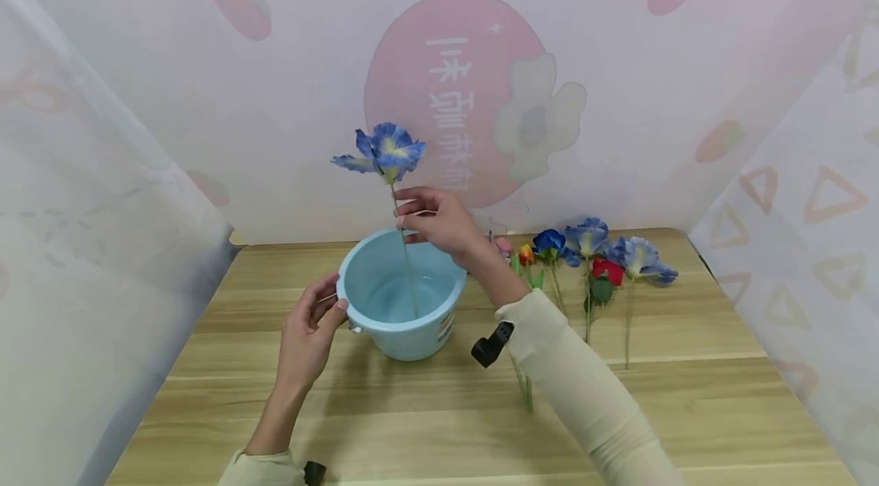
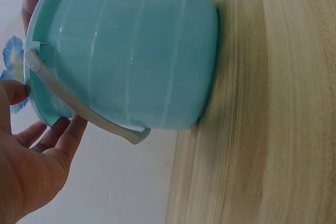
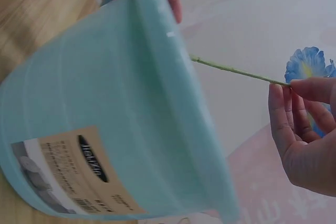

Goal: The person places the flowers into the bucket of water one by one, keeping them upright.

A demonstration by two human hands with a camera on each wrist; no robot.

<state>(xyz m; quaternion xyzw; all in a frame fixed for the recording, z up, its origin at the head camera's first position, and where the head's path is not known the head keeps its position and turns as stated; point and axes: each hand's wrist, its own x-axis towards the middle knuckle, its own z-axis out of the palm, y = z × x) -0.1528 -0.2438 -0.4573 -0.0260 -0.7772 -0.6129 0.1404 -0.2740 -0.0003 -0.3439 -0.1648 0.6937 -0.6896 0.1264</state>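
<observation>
A light blue plastic bucket (image 1: 405,337) stands on the wooden table. My left hand (image 1: 312,333) grips its left rim, thumb on one side and fingers on the other, as the left wrist view also shows. Over the bucket, my right hand (image 1: 436,219) pinches the thin green stem (image 3: 236,71) of a blue artificial iris (image 1: 391,150). The bloom with its yellow centre points up, and the stem's lower end reaches down inside the bucket. A pale handle (image 2: 79,103) hangs along the bucket's side.
Several artificial flowers lie to the right: a red rose (image 1: 607,271), a dark blue flower (image 1: 549,242), an orange tulip (image 1: 526,255) and pale blue irises (image 1: 639,257). A printed backdrop (image 1: 309,89) rises behind the table (image 1: 240,364).
</observation>
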